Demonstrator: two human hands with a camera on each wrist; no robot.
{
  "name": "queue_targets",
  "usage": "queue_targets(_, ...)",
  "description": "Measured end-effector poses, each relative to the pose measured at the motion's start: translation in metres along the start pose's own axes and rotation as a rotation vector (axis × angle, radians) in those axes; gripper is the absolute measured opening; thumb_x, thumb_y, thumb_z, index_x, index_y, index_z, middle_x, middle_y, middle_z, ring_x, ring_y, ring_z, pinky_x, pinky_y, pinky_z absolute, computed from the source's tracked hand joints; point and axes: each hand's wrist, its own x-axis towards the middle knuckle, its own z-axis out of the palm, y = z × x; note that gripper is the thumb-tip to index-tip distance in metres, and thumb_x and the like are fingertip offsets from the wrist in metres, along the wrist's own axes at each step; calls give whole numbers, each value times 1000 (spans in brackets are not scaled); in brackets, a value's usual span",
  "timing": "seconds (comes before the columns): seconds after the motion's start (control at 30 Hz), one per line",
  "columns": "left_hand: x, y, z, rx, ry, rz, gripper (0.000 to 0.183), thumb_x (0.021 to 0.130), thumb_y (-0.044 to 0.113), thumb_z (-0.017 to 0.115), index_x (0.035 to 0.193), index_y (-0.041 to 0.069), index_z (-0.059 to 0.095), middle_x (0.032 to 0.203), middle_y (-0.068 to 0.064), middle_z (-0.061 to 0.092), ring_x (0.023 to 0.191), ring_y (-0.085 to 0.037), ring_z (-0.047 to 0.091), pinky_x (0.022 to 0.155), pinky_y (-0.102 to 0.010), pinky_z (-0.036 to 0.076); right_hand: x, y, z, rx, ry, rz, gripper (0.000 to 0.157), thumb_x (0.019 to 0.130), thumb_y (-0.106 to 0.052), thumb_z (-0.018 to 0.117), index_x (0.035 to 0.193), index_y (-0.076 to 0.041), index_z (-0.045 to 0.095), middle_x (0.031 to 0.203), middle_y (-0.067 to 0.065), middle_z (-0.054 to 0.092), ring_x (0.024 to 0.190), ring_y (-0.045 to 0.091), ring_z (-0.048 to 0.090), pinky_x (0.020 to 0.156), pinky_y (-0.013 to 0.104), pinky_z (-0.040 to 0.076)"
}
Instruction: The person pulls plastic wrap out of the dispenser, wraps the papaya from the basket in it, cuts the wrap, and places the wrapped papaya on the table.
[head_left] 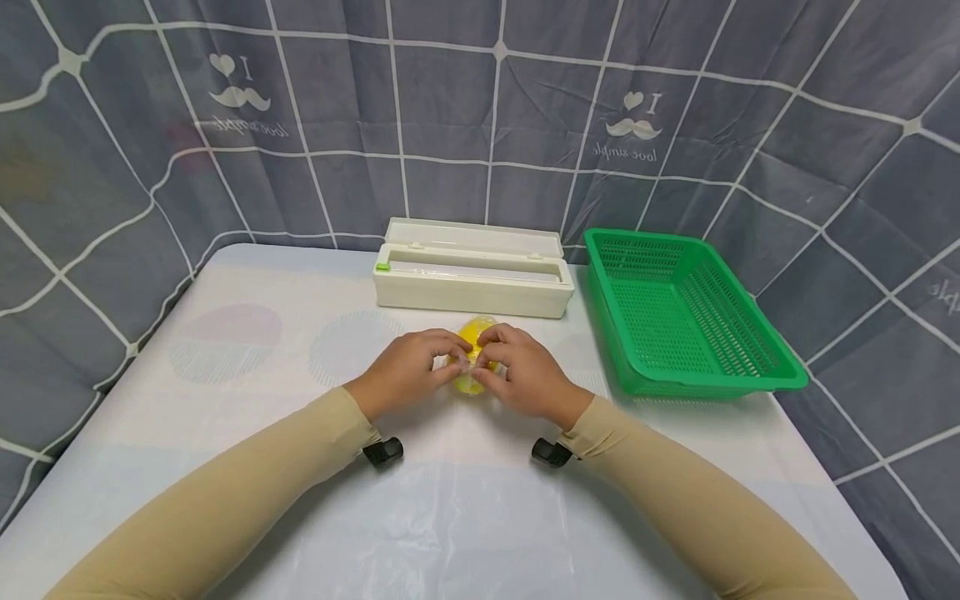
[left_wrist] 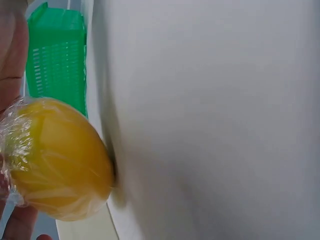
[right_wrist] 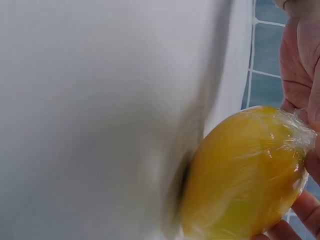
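A smooth yellow fruit [head_left: 474, 331], its exact kind unclear, rests on the table in front of me. Clear cling film [right_wrist: 299, 131] is wrapped round it and bunched at the top. My left hand [head_left: 408, 368] pinches the gathered film between thumb and fingers from the left. From the right, my right hand [head_left: 528, 375] pinches the film close to the other fingertips. Both wrist views show the fruit's rounded side under the film, low against the white surface. Part of the fruit's top is hidden by the fingers in the head view.
Behind the fruit stands a long white cling film dispenser [head_left: 472, 293] with its lid raised and a green slider at the left end. A green plastic basket [head_left: 712, 385] sits to the right. A grey checked curtain [head_left: 450, 100] surrounds the white table [head_left: 465, 517].
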Motion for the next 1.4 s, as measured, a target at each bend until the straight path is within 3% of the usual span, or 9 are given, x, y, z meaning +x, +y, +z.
queue_targets(0.13, 3, -1, 1, -20, 0, -19, 6, 98, 23, 76, 98, 18, 79, 121, 1, 77, 119, -22, 71, 104, -46, 55, 0, 1, -1, 46, -8, 43, 15, 99, -19, 74, 86, -12, 72, 123, 9, 66, 116, 30, 64, 97, 45, 55)
queue_targets(0.37, 7, 0, 8, -103, 65, -115, 8, 97, 26, 77, 97, 18, 76, 109, 3, 77, 108, -20, 73, 94, -43, 56, 2, 2, 0, 100, 3, 70, 17, 101, -17, 69, 85, -12, 69, 126, 10, 67, 120, 30, 64, 99, 46, 55)
queue_targets(0.6, 8, 5, 8, -123, 68, -192, 20, 96, 26, 78, 100, 18, 60, 105, 2, 74, 115, -24, 72, 90, -44, 56, 4, 4, 1, 171, 48, 121, 14, 98, -12, 72, 84, -9, 70, 124, 12, 70, 117, 30, 67, 97, 46, 56)
queue_targets(0.8, 8, 7, 8, -51, 75, -153, 16, 97, 23, 78, 98, 18, 63, 107, 3, 75, 113, -23, 74, 92, -44, 58, 5, 5, 2, 247, 115, 194, 19, 92, -9, 79, 82, -11, 63, 115, 11, 72, 112, 28, 69, 98, 46, 58)
queue_targets(1.0, 8, 9, 6, -13, 77, -138, 9, 98, 21, 76, 100, 18, 68, 109, 2, 74, 109, -21, 74, 95, -44, 58, 5, 4, 3, 273, 127, 200, 21, 92, -8, 81, 85, -9, 61, 109, 11, 70, 110, 29, 68, 99, 47, 59)
queue_targets(1.27, 10, 9, 11, -6, 85, -148, 10, 99, 18, 72, 106, 15, 65, 108, -1, 73, 105, -21, 72, 90, -42, 58, 5, 6, 4, 227, 107, 159, 2, 94, -9, 78, 94, -8, 77, 113, 9, 71, 110, 27, 69, 96, 46, 56)
queue_targets(1.4, 9, 5, 14, 10, 108, -117, 10, 99, 17, 71, 107, 15, 65, 106, -1, 71, 101, -20, 72, 88, -41, 57, 6, 6, 5, 176, 103, 156, 9, 95, -10, 77, 100, -3, 80, 117, 10, 73, 113, 30, 70, 97, 47, 57)
